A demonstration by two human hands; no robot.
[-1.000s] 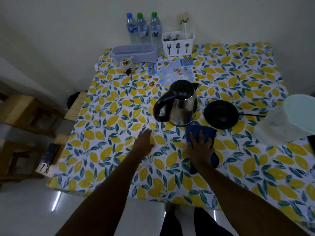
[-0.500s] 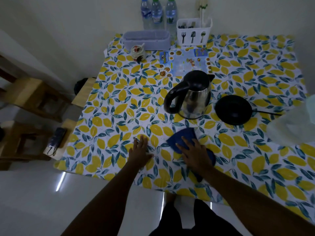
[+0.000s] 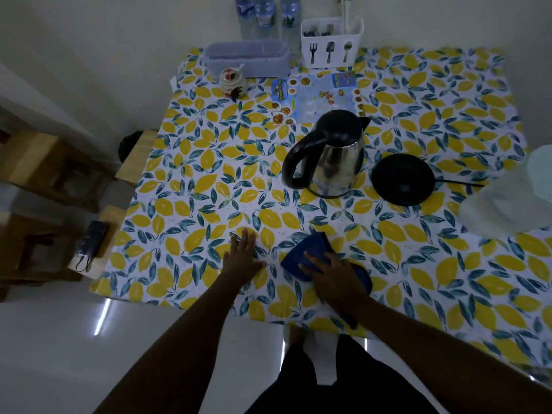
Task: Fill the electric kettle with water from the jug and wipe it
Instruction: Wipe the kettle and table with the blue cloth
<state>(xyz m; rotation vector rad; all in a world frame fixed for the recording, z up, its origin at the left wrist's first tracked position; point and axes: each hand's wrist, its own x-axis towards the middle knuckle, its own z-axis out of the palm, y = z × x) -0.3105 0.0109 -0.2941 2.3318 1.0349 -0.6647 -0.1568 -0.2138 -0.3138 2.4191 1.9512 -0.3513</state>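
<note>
A steel electric kettle (image 3: pixel 334 156) with a black lid and handle stands on the lemon-print table (image 3: pixel 185 186), off its round black base (image 3: pixel 401 178), which lies just to its right. A translucent plastic jug (image 3: pixel 507 201) sits at the right edge. Near the table's front edge my right hand (image 3: pixel 334 274) presses flat on a blue cloth (image 3: pixel 310 249). To its left my left hand (image 3: pixel 242 258) lies flat on the tablecloth, fingers apart, holding nothing. Both hands are well short of the kettle.
At the back stand three water bottles (image 3: pixel 264 13), a white cutlery holder (image 3: pixel 330 43), a grey plastic box (image 3: pixel 248 59), a small jar (image 3: pixel 231 80) and a printed menu sheet (image 3: pixel 316 95). Wooden stools (image 3: pixel 59 162) stand left of the table.
My right hand has slid the blue cloth back from the kettle's foot toward the table's front edge. My left hand has also drawn back toward me. The kettle has not moved.
</note>
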